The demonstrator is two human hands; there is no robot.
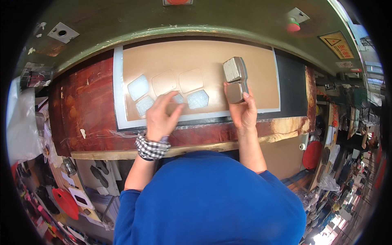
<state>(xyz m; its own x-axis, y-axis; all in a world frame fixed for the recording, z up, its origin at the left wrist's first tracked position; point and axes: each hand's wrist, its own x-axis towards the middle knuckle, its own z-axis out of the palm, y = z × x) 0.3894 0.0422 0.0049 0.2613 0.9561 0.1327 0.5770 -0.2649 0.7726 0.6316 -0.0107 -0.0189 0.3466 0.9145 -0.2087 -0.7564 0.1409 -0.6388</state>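
A two-lobed metal cutting die (237, 93) stands out over the right part of a tan sheet (216, 53), a pale block filling its far lobe. My right hand (244, 112) grips its near end, thumb on the right side. Over the sheet's near left part is my left hand (160, 118), fingers apart and slightly curled, with nothing visible in them. Around it are cut-out openings showing a pale blue layer, one of them (198, 99) just right of my fingers and another (139, 87) farther left. Two outlined tan shapes (191, 80) lie beyond; my hand partly covers other openings.
A pale blue-white board (119, 90) shows around the sheet's edges, on a dark mat (292, 85). The worn red-brown bench (87, 98) surrounds it. A green machine beam (196, 18) spans the far side, with a red button (293, 26) at right.
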